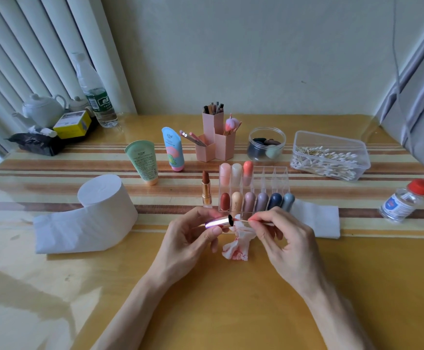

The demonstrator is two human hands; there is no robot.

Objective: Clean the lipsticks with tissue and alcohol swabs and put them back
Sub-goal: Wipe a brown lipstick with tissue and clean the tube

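Fingers (214, 232) of the left hand (185, 241) hold the shiny lipstick casing (217, 221) at lower centre; the right hand (284, 238) pinches a swab (242, 220) at its open end. Better to rotate the casing slowly and press lightly.

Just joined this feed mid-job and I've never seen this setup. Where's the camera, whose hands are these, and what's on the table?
There is no machine: one head-worn camera looks down at a person's bare hands. The left hand holds a shiny metallic tube; the right hand pinches a cotton swab, its tip at the tube's dark open end. Below lies a stained crumpled tissue. Behind stand an uncapped lipstick, a clear organizer of lipsticks, a tissue roll, a swab box and a red-capped bottle.
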